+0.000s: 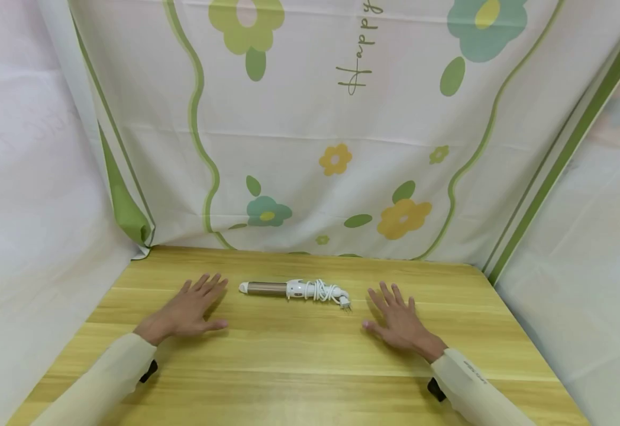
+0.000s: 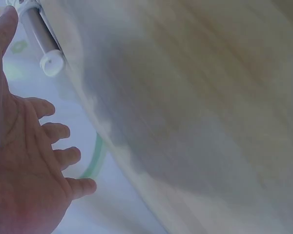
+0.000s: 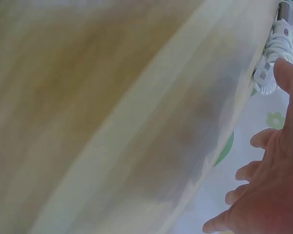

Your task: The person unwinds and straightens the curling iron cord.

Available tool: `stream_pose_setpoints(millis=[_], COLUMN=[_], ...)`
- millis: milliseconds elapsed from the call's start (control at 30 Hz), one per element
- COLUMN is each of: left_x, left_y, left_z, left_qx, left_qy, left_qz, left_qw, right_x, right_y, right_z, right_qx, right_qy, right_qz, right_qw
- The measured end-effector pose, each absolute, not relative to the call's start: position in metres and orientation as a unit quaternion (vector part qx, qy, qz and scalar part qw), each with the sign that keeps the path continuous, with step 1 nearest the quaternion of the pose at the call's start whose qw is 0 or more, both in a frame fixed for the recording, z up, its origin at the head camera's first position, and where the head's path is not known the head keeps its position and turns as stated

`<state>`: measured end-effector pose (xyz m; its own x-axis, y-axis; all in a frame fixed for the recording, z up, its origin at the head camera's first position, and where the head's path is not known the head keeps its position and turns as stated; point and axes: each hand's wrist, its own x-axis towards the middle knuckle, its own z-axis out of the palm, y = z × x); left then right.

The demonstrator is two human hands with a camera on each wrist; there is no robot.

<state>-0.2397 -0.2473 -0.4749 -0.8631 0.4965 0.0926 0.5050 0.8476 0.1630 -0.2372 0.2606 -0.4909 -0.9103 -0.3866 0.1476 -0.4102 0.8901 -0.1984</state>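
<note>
A curling iron (image 1: 267, 289) lies crosswise on the wooden table, its barrel toward the left. Its white cord (image 1: 322, 290) is wound round the handle, and the plug (image 1: 345, 302) sits at the right end. To the left of the barrel tip, my left hand (image 1: 190, 309) is held with fingers spread and holds nothing. My right hand (image 1: 399, 319) is spread likewise, apart from the plug on its right side. Both wrist views show palm and fingers with nothing held; the iron's barrel (image 2: 41, 34) and wound cord (image 3: 279, 48) appear beyond the thumbs.
The wooden table (image 1: 288, 378) has a back edge that meets a hanging white cloth (image 1: 288, 118) printed with flowers. More white cloth hangs at the left (image 1: 33, 177) and right (image 1: 597, 266) of the table.
</note>
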Motion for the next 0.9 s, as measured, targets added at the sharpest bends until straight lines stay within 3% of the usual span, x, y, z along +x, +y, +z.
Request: stream_pose_setpoints(millis=[400, 900], left_x=[-0.246, -0.255], left_y=[-0.226, -0.205], left_z=[-0.476, -0.477], left_qx=[-0.282, -0.289], left_qy=[-0.955, -0.952], left_qz=[-0.086, -0.098], left_qw=[0.026, -0.003], right_x=[-0.237, -0.237], right_y=[0.248, 0.239], right_z=[-0.492, -0.49], right_qx=[0.217, 0.254], right_qy=[-0.969, -0.955], right_qz=[0.116, 0.148], right_qw=[0.03, -0.045])
